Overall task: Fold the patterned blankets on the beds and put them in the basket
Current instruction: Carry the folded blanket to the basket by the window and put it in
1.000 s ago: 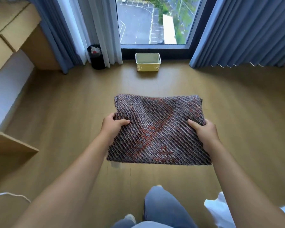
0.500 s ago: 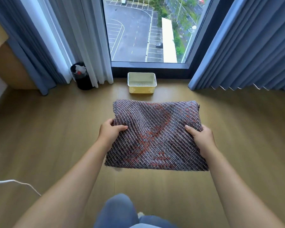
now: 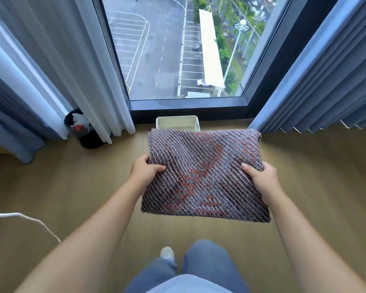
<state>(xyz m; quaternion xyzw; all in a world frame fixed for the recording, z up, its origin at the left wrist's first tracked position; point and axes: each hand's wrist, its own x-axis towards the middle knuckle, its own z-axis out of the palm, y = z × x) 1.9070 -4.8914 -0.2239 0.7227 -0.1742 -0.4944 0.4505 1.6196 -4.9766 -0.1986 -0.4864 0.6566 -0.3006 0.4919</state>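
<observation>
One folded blanket (image 3: 203,176) is held flat in the air by two hands. The left hand (image 3: 145,172) grips its left edge, thumb on top; the right hand (image 3: 260,178) grips its right edge likewise. Its far edge hides part of one basket (image 3: 176,123) on the floor (image 3: 51,187) below the window (image 3: 178,49). One black bin (image 3: 82,132) stands between two curtains.

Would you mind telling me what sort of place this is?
Probably a bedroom high up in a building: long curtains frame a window looking down on a car park, above a wood floor.
</observation>
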